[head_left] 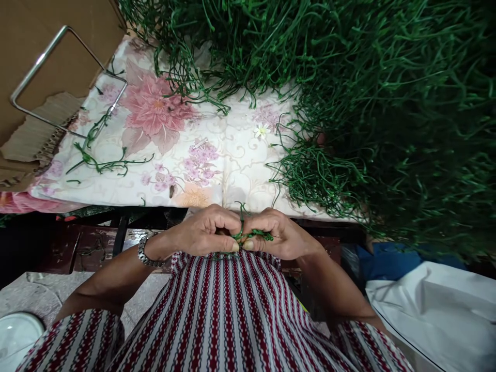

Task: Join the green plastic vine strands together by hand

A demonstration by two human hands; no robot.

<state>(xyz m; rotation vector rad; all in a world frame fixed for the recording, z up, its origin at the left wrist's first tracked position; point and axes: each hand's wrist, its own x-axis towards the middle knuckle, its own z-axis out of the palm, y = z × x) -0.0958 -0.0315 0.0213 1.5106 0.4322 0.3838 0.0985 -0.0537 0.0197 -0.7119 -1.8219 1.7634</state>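
Close to my body, just off the front edge of the table, both hands meet with fingertips nearly touching. My left hand (217, 231) wears a metal watch on the wrist and pinches a thin green stem (242, 219) between thumb and finger. My right hand (276, 235) is closed on the same green stems, with a small knobbly cluster (262, 235) showing between its thumb and curled fingers. Exactly how the stems join between the fingertips is hidden. Similar branched, thin green stems form a large heap (310, 46) across the back and right of the table.
A white flowered cloth (240, 165) covers the table. A few loose stems (104, 163) lie at left beside a bent metal wire frame (41, 59) and a cardboard box (96, 23). A small pale flower (261, 130) sits mid-cloth. White fabric (437, 310) is at lower right.
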